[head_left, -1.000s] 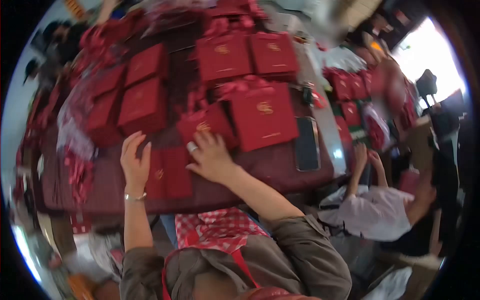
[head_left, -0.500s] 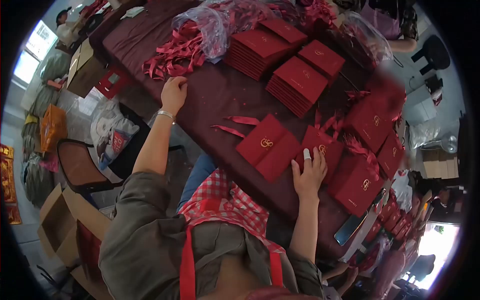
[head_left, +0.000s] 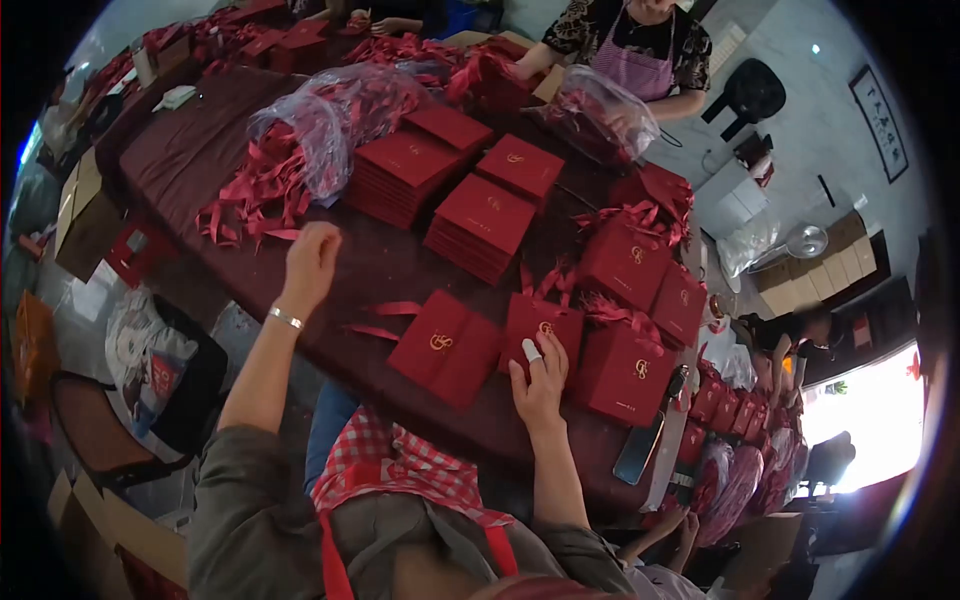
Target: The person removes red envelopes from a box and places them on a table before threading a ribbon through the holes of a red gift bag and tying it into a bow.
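Note:
My left hand [head_left: 312, 268] is closed at the edge of a heap of red ribbons [head_left: 262, 190]. One red ribbon strip runs from the heap to its fingertips, which are partly hidden. On a small red gift bag with a gold logo [head_left: 560, 318] lies my right hand [head_left: 543, 385], fingers stretched out, one wrapped in white. The bag's ribbon handles point away from me. Just left of it, another flat red bag [head_left: 445, 348] has ribbon handles spread toward the left.
Stacks of red bags [head_left: 484, 222] stand mid-table. Finished-looking bags with ribbon bows [head_left: 625, 372] are at right, beside a phone [head_left: 640, 450]. A clear plastic bag [head_left: 320, 125] covers some ribbons. Across the table, a person in a checked apron [head_left: 632, 62] handles another plastic bag.
The view has swung, so the table things sit further left and lower. My left hand has curled closed at the ribbons; my right hand stays on the same bag.

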Demonstrator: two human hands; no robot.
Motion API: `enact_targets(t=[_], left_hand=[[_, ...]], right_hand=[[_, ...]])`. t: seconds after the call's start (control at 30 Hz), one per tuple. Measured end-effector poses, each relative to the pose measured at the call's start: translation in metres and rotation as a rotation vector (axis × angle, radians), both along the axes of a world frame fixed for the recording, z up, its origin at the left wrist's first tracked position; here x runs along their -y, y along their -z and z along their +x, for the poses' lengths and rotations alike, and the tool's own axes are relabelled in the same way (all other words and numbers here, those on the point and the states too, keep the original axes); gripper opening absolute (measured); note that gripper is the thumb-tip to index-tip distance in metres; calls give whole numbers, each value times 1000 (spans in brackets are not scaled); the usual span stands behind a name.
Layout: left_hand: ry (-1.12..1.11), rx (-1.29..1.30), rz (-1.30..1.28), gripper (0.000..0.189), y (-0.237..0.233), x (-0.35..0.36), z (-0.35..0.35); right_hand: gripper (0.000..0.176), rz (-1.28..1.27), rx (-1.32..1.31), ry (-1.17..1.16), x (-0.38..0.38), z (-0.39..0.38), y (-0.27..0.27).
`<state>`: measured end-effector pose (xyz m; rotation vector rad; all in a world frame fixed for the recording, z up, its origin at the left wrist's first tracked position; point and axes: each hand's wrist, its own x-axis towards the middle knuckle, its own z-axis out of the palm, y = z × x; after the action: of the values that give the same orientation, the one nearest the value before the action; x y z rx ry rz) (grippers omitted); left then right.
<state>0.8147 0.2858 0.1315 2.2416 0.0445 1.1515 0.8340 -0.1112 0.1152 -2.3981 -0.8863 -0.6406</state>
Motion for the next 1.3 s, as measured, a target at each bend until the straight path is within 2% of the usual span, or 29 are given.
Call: enact_targets(t=[0.07,0.13,0.2,0.27,0.37,0.57,0.63,0.67,0.73,0.87,0.93,0.97,1.0,1.03,1.1,1.13,1.2,1.27,1.3], left_hand=[[193,-164,-364,8,-2,56,-2],[401,-237,-525,8,-15,113,-12],[521,-167,-388,9,-9,153,-16],[628,-230,-470,11,-8,185,-26],[666,-309,-520,12,-4,204,-37],[671,-436,-684,10,-10,215,-52],[758,-452,-941,8,-13,222,-55],[742,-475,-956,8,-14,224,-57],[872,-440,-1145,9,-18,228,-55],[880,-366,-1113,10,-13,231,-49],[822,-483,-993,10,-12,223,-50],[736,-426,-835,10,-10,215,-50],[650,-371,-679,11,-8,206,-49],[549,-405,-671,11,-10,193,-50],[335,-264,-562,12,-1,165,-46],[279,-246,-654,12,5,149,-45],[218,-236,-747,12,13,127,-42],[136,-345,-687,13,11,115,-39],[130,-448,-602,18,15,112,-37]], right_hand=[[27,105,53,-67,-5,-4,-14],[23,223,41,-146,-20,-12,-29],[22,308,45,-200,-36,-19,-39],[20,401,44,-254,-47,-24,-41],[18,536,-56,-256,-51,-30,-27],[18,613,-169,-199,-50,-40,-25],[19,651,-164,-227,-50,-38,-26],[17,689,-179,-237,-49,-38,-26],[17,709,-193,-231,-50,-39,-28],[14,701,-180,-217,-48,-36,-29],[14,739,-198,-192,-44,-34,-33],[15,796,-234,-169,-40,-33,-41],[15,812,-106,-142,-35,-28,-52],[15,940,-24,-212,-29,-21,-64],[15,1130,118,-307,-16,-21,-98],[16,1191,176,-334,-12,-27,-115],[17,1165,216,-359,-6,-33,-128],[19,1140,265,-398,-8,-36,-127],[17,1025,217,-362,-15,-35,-121]])
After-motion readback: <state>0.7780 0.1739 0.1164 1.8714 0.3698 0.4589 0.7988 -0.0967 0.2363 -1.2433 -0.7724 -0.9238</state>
